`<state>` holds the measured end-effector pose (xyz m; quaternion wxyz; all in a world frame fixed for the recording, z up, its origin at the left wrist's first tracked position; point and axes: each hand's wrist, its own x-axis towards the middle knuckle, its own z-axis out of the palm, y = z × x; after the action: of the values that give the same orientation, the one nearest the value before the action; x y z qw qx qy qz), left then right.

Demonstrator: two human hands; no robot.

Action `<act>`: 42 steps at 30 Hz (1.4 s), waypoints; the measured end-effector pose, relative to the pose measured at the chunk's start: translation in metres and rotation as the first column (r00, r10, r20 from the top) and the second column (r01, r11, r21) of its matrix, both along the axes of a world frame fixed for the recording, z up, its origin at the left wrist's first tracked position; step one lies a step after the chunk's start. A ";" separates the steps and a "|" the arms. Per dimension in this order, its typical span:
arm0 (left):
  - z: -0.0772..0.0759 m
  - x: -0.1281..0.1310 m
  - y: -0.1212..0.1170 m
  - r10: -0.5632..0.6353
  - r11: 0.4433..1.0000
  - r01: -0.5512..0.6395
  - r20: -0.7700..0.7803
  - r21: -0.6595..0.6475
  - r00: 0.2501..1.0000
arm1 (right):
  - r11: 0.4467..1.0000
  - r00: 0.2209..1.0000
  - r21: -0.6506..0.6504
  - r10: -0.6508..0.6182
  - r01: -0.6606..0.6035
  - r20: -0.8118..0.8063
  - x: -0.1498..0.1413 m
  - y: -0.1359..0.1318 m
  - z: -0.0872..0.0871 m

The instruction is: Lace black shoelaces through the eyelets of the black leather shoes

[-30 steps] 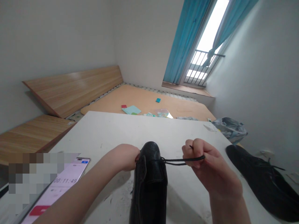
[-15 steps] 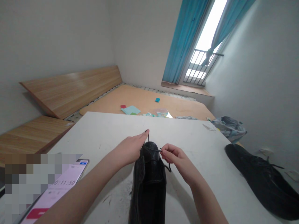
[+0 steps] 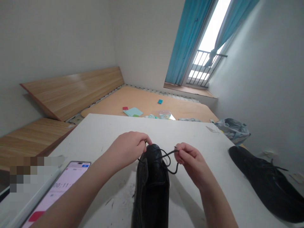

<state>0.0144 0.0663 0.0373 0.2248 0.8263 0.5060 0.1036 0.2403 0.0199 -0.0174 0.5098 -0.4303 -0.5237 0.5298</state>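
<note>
A black leather shoe [image 3: 152, 186] stands on the white table [image 3: 114, 133] in front of me, toe pointing away. My left hand [image 3: 129, 147] is closed beside the shoe's toe, pinching one end of the black shoelace [image 3: 167, 158]. My right hand [image 3: 190, 158] is closed to the right of the toe, pinching the other end of the lace, which hangs in loose loops over the shoe between the two hands.
The second black shoe [image 3: 268, 183] lies at the table's right edge. A phone [image 3: 57, 190] with a running timer lies at the near left. Beyond the table are a wooden bed base [image 3: 152, 104] with small items, a plastic bag [image 3: 234, 129] and a curtained window [image 3: 206, 57].
A second ago my right hand pulled the lace taut to the right. Both hands then came together at the toe, and now they hold the lace in slack loops.
</note>
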 end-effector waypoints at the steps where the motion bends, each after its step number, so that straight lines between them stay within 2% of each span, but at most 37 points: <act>1: 0.001 -0.002 -0.001 -0.006 1.000 0.006 -0.028 -0.016 1.000 | 0.998 0.998 0.053 -0.028 0.031 -0.060 0.004 -0.006 0.007; 4: 0.001 -0.007 -0.005 -0.053 0.996 0.046 -0.079 -0.078 0.996 | 0.967 0.979 0.232 -0.059 0.104 -0.196 0.012 -0.028 0.032; 7: -0.001 -0.008 -0.011 -0.110 0.987 0.103 -0.056 -0.123 0.992 | 0.919 0.983 0.375 -0.057 0.120 -0.176 0.013 -0.050 0.050; 9: 0.001 -0.007 -0.015 -0.154 0.985 0.157 0.048 -0.078 0.987 | 0.900 0.993 0.419 -0.091 0.115 -0.077 0.009 -0.057 0.053; 11: 0.006 -0.004 -0.021 -0.216 0.976 0.219 0.192 0.003 0.957 | 0.909 0.982 0.404 -0.154 0.099 0.107 0.002 -0.055 0.050; 14: 0.014 0.002 -0.029 -0.288 0.957 0.285 0.332 0.060 0.898 | 0.926 0.877 0.368 -0.242 0.081 0.416 -0.012 -0.044 0.041; 16: 0.016 0.005 -0.032 -0.288 0.958 0.277 0.321 0.080 0.902 | 0.922 0.805 0.383 -0.265 0.051 0.530 -0.021 -0.037 0.036; 19: 0.012 0.007 -0.032 -0.267 0.962 0.246 0.226 0.118 0.937 | 0.917 0.768 0.399 -0.256 0.001 0.587 -0.029 -0.033 0.033; 22: 0.009 0.009 -0.029 -0.240 0.970 0.223 0.210 0.101 0.948 | 0.919 0.793 0.392 -0.258 0.026 0.553 -0.031 -0.034 0.032; 24: 0.010 0.010 -0.029 -0.200 0.980 0.186 0.246 0.077 0.948 | 0.936 0.855 0.349 -0.222 0.052 0.468 -0.031 -0.035 0.032; 27: 0.011 0.013 -0.031 -0.095 0.995 0.095 0.349 0.018 0.932 | 0.971 0.963 0.222 -0.142 0.090 0.230 -0.033 -0.034 0.028; 29: 0.011 0.015 -0.032 -0.037 0.998 0.053 0.414 -0.026 0.909 | 0.986 0.992 0.136 -0.111 0.102 0.067 -0.036 -0.032 0.025; 31: 0.011 0.017 -0.034 -0.011 0.998 0.036 0.447 -0.048 0.895 | 0.992 0.995 0.087 -0.094 0.095 -0.012 -0.039 -0.029 0.022; 36: 0.010 0.020 -0.035 -0.030 0.997 0.057 0.406 -0.055 0.913 | 0.982 0.985 0.102 -0.163 0.157 0.061 -0.043 -0.021 0.017; 42: 0.007 0.021 -0.035 -0.046 0.995 0.077 0.367 -0.070 0.929 | 0.959 0.974 0.202 -0.217 0.201 0.060 -0.050 -0.022 0.012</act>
<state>0.0357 0.0317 0.0447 0.3520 0.7980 0.4333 0.2269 0.1898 -0.0019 -0.0056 0.5807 -0.4528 -0.5448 0.4011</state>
